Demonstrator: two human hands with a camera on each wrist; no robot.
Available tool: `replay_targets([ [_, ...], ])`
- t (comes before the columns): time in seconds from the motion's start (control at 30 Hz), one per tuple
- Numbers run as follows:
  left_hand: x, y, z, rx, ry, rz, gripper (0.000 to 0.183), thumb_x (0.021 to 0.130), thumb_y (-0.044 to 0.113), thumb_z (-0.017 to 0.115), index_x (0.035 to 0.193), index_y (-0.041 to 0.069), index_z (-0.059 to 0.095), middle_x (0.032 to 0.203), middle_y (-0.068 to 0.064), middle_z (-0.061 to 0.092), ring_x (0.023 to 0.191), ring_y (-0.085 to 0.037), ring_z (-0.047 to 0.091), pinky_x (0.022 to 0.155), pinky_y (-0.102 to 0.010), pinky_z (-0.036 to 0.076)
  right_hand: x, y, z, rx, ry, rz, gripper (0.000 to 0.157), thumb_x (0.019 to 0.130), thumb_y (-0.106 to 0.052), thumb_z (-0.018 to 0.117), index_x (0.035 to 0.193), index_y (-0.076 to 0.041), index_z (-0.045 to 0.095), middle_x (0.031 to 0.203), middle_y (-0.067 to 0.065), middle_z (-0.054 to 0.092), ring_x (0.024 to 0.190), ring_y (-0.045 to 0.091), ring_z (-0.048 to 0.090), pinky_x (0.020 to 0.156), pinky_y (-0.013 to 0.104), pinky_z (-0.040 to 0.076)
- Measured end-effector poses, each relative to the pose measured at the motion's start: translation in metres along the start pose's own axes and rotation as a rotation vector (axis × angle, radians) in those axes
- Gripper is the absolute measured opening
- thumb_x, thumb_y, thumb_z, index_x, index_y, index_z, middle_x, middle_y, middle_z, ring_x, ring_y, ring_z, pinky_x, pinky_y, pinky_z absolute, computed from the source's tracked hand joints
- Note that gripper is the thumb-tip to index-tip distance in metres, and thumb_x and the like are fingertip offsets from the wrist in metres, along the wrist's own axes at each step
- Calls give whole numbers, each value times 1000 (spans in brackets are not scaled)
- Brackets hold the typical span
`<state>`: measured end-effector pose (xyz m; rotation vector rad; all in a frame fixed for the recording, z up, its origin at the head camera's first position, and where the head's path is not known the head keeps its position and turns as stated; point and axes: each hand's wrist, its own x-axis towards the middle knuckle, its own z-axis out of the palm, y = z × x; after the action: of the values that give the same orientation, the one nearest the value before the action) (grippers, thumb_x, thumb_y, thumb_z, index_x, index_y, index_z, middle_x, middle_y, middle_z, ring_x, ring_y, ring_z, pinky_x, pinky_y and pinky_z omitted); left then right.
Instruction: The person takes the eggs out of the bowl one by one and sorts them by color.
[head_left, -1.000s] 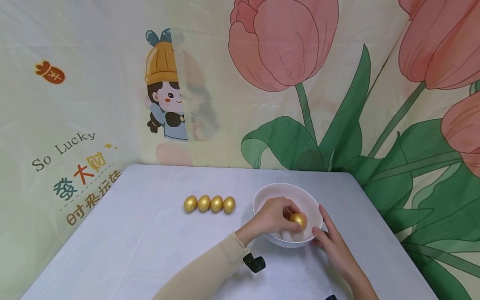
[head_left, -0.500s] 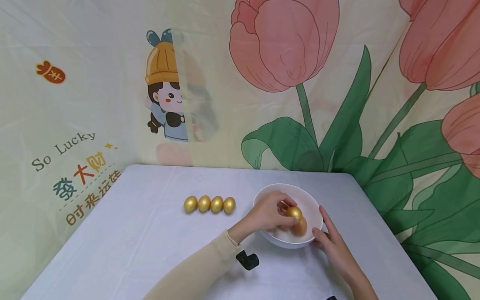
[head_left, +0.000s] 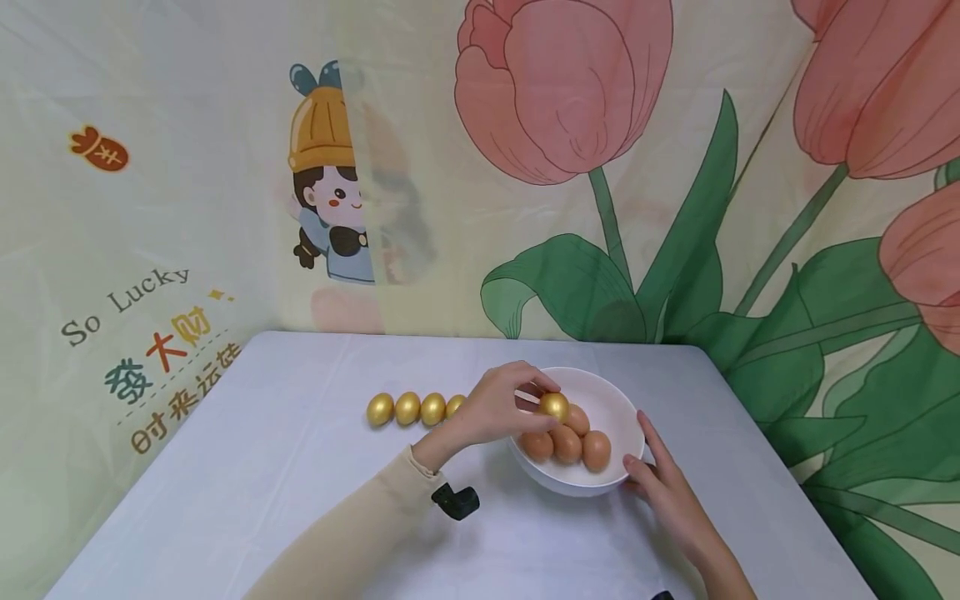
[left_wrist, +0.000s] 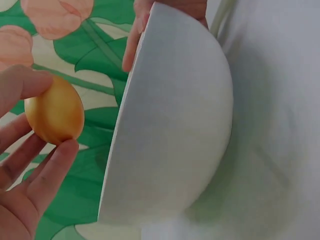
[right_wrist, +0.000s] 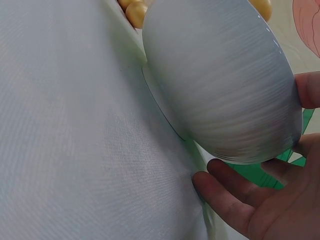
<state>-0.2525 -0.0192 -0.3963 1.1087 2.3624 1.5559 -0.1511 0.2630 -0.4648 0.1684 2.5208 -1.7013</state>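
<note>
My left hand (head_left: 491, 404) pinches a golden egg (head_left: 554, 407) between thumb and fingertips, over the left part of a white bowl (head_left: 609, 404). In the left wrist view the golden egg (left_wrist: 55, 110) hangs beside the rim of the bowl (left_wrist: 170, 115). Several brown eggs (head_left: 596, 451) lie in the bowl. On the bowl's right side my right hand (head_left: 667, 492) holds the rim, thumb at the near edge and a finger along the outside. The right wrist view has fingers (right_wrist: 225, 200) spread low beside the bowl (right_wrist: 220, 80).
A row of golden eggs (head_left: 407, 408) lies on the white-covered table (head_left: 247, 467), left of the bowl; my left hand partly hides the last one. Behind the table hangs a cloth (head_left: 420, 125) printed with tulips. A small black device (head_left: 455, 502) sits at my left wrist.
My left hand has lifted the golden egg from inside the bowl and carried it up and left towards the rim. The brown eggs have come into view. My right hand stays on the bowl.
</note>
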Motion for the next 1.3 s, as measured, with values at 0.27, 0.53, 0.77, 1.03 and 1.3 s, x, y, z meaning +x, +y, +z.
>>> replay_targets([
  [0.27, -13, -9, -31, 44, -17, 61, 37, 87, 10, 88, 121, 14, 74, 119, 2, 67, 111, -11, 71, 90, -31, 63, -1, -1, 0, 0, -4, -17, 81, 112, -45, 51, 171, -33, -4, 179, 14, -3, 149, 50, 42, 108, 49, 55],
  [0.53, -31, -21, -63, 105, -6, 40, 38, 86, 9, 88, 121, 18, 74, 119, 4, 68, 113, -13, 70, 91, -33, 63, 0, 0, 1, 2, -7, -12, 82, 112, -45, 51, 171, -34, -4, 179, 12, -4, 149, 50, 41, 109, 49, 54],
  [0.77, -49, -38, -91, 108, 29, 32, 40, 84, 8, 89, 120, 16, 75, 119, 0, 69, 113, -17, 71, 91, -34, 63, -1, -2, 1, 7, -5, -14, 82, 112, -45, 51, 171, -33, -4, 179, 13, -3, 149, 50, 42, 109, 50, 54],
  [1.03, -76, -50, -134, 143, 81, -28, 43, 84, 14, 92, 123, 18, 74, 123, 0, 70, 117, -21, 70, 94, -36, 62, 1, -1, 1, 8, -5, -27, 82, 112, -44, 52, 171, -31, -3, 179, 13, -3, 149, 50, 42, 109, 49, 54],
  [1.3, -102, -69, -169, 185, 76, -67, 43, 85, 17, 92, 123, 19, 73, 124, 0, 69, 120, -22, 69, 97, -34, 61, 0, -1, -1, 12, -6, -25, 82, 112, -44, 51, 172, -31, -3, 179, 13, -3, 149, 50, 41, 110, 50, 53],
])
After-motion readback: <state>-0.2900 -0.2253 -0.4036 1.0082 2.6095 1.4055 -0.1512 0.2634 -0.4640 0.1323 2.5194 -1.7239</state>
